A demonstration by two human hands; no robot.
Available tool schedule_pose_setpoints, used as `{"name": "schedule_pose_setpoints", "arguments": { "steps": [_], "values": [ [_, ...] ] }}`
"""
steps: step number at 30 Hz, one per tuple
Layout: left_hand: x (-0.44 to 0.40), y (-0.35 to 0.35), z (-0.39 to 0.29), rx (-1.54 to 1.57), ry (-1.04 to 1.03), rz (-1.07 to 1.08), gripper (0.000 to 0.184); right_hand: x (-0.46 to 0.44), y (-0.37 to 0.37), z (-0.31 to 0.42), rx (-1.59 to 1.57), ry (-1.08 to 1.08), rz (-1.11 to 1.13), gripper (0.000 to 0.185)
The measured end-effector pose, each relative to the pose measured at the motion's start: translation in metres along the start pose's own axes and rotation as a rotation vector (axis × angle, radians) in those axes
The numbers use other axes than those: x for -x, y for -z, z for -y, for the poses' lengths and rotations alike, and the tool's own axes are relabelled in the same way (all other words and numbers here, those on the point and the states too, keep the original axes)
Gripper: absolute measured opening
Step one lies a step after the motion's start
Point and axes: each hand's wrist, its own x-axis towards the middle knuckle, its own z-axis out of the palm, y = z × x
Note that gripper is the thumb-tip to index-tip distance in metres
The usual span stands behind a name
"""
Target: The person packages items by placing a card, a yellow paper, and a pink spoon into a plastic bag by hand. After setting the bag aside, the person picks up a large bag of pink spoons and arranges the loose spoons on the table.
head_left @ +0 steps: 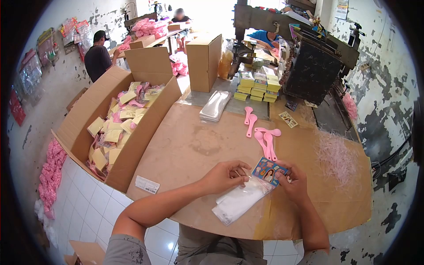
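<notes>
Near the table's front edge, my right hand point(293, 180) grips a blue printed card point(266, 171) by its right side. My left hand point(226, 176) is closed at the card's lower left, its fingertips at the mouth of a clear plastic bag; whether it pinches the film is too small to tell. Clear bags point(240, 202) lie below the card, which overlaps their upper end. Several pink spoons point(267, 142) rest on the cardboard just beyond the card. Farther back lies a stack of clear plastic sleeves point(215, 106).
A large open carton point(165, 98) of packed items stands left. Stacked yellow-edged cards point(256, 86) and a dark machine point(311, 66) are at the back. Shredded plastic point(339, 160) lies right, a label point(147, 185) at left. A person point(98, 58) in dark clothes is at back left.
</notes>
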Motion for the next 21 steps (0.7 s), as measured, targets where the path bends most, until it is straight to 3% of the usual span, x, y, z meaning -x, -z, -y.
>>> {"name": "schedule_pose_setpoints", "arguments": {
  "steps": [3,6,9,12,15,21],
  "values": [
    [-0.001,0.0,0.003,0.003,-0.024,0.002,0.037,-0.002,0.006,0.007,0.354,0.152,0.124,0.029],
    [0.0,-0.001,-0.001,-0.04,-0.027,0.031,0.035,-0.005,0.007,0.005,0.371,0.241,0.183,0.028],
    [0.001,-0.001,0.001,-0.053,0.005,0.056,0.035,-0.002,0.001,-0.002,0.299,0.175,0.036,0.028],
    [0.002,-0.002,-0.004,-0.058,-0.002,0.048,0.034,-0.002,0.002,-0.001,0.304,0.191,0.045,0.028],
    [0.001,-0.002,-0.002,-0.054,-0.019,0.063,0.034,-0.005,0.003,0.01,0.385,0.288,0.165,0.029],
    [0.002,-0.003,-0.005,-0.025,0.017,0.064,0.035,-0.001,0.003,-0.007,0.183,0.184,-0.02,0.03]
  ]
}}
